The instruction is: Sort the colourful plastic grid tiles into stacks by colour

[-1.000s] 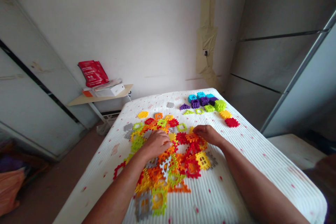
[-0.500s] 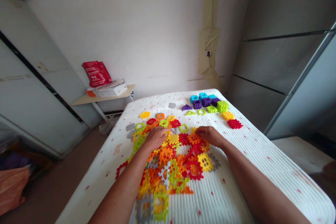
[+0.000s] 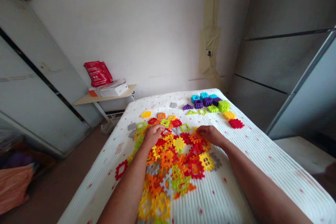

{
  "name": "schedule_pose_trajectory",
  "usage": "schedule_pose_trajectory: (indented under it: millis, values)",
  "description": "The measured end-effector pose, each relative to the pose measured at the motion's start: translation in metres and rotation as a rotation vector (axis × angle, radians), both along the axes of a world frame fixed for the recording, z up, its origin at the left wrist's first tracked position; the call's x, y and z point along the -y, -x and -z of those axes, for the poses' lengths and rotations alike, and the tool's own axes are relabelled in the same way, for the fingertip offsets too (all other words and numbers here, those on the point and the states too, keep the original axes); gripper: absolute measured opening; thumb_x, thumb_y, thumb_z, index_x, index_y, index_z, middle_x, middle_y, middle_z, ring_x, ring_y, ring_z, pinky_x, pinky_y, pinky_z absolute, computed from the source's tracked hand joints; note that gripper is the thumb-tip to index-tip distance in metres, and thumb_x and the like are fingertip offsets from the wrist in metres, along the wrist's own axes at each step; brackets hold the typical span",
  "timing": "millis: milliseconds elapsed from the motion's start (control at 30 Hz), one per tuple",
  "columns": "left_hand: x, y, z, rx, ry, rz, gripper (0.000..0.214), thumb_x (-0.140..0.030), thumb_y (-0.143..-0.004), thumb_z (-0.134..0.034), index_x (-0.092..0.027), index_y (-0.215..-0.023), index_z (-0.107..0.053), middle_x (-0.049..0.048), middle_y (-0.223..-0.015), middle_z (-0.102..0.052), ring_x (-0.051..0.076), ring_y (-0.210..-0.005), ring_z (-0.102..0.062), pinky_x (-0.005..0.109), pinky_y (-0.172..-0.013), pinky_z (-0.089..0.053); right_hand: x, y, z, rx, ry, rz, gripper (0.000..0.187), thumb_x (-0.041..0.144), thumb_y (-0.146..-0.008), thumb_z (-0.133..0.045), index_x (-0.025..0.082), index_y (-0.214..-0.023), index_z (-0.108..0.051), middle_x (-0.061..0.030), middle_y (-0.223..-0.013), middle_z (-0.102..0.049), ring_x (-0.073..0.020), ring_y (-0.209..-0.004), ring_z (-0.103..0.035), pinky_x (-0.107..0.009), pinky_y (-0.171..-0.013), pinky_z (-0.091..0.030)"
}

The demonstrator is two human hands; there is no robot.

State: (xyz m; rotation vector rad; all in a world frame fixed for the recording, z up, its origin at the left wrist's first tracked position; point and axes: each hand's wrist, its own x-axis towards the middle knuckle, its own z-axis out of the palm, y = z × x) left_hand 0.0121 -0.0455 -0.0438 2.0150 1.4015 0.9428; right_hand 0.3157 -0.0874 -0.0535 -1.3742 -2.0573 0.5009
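A loose heap of toothed plastic interlocking tiles (image 3: 168,159) in red, orange, yellow, lime and grey lies on the bed. My left hand (image 3: 153,135) is over the heap's far left part, its fingers curled down, with a red tile (image 3: 166,132) by the fingertips. Whatever is in that grasp is hidden. At the heap's right edge my right hand (image 3: 210,134) is closed, thumb and fingers together beside an orange tile (image 3: 195,138). A bit of yellow shows at its fingertips; I cannot tell whether it is held. A solid yellow tile (image 3: 179,144) lies between the hands.
Sorted stacks stand at the bed's far right: turquoise tiles (image 3: 204,95), purple tiles (image 3: 207,101), lime tiles (image 3: 224,106), yellow tiles (image 3: 229,115) and red tiles (image 3: 236,123). A lone grey tile (image 3: 173,105) lies farther back. Beyond the bed, a small table (image 3: 105,98) carries a red bag (image 3: 98,73).
My left hand has shifted slightly left and away from me. The solid yellow tile has slid right and nearer, and tiles around it have moved. My right hand has stayed nearly still.
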Motion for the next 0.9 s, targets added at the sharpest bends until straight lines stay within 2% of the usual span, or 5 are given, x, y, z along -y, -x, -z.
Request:
schedule_pose_trajectory:
  millis: [100, 233, 300, 533, 900]
  values:
    - [0.0, -0.001, -0.002, 0.048, -0.005, -0.013, 0.028, -0.028, -0.073, -0.046, -0.017, -0.084, -0.069, 0.0033, -0.081, -0.072, 0.018, -0.08, -0.065, 0.029, -0.078, -0.048, 0.035, 0.04, -0.019, -0.006, -0.332, -0.126, 0.025, 0.017, -0.083, -0.042, 0.018, -0.092, -0.065, -0.0072, -0.096, -0.068, -0.0178, -0.088, -0.061, -0.032, -0.08, -0.046]
    - [0.004, 0.007, -0.004, 0.13, -0.022, -0.049, 0.027, -0.028, -0.073, -0.047, -0.017, -0.085, -0.069, 0.0033, -0.078, -0.072, 0.018, -0.077, -0.066, 0.03, -0.077, -0.048, 0.107, 0.124, -0.029, 0.198, -0.588, -0.914, 0.015, 0.024, -0.087, -0.05, 0.024, -0.093, -0.064, -0.0006, -0.11, -0.065, -0.0137, -0.1, -0.055, -0.028, -0.085, -0.041]
    - [0.008, 0.017, -0.006, 0.185, -0.047, -0.096, 0.028, -0.029, -0.074, -0.047, -0.016, -0.088, -0.068, 0.0043, -0.078, -0.072, 0.018, -0.077, -0.065, 0.03, -0.077, -0.048, 0.129, 0.155, -0.022, 0.33, -0.64, -1.12, 0.015, 0.029, -0.089, -0.05, 0.027, -0.095, -0.064, 0.0052, -0.121, -0.059, -0.0131, -0.107, -0.05, -0.028, -0.083, -0.04]
    - [0.019, 0.047, -0.019, 0.362, -0.095, -0.206, 0.03, -0.033, -0.078, -0.048, -0.014, -0.09, -0.066, 0.0052, -0.08, -0.071, 0.017, -0.081, -0.065, 0.03, -0.082, -0.046, 0.128, 0.168, 0.005, 0.373, -0.515, -1.062, 0.02, 0.034, -0.09, -0.049, 0.026, -0.102, -0.063, 0.0072, -0.125, -0.057, -0.0143, -0.098, -0.05, -0.032, -0.084, -0.037]
    - [0.053, 0.086, -0.088, 0.53, -0.468, -0.229, 0.019, -0.029, -0.079, -0.053, -0.017, -0.086, -0.067, 0.0007, -0.073, -0.07, 0.014, -0.073, -0.065, 0.028, -0.075, -0.049, 0.131, 0.166, 0.018, 0.315, -0.391, -0.873, 0.027, 0.021, -0.094, -0.04, 0.013, -0.108, -0.062, -0.0077, -0.121, -0.058, -0.019, -0.109, -0.049, -0.037, -0.102, -0.031]
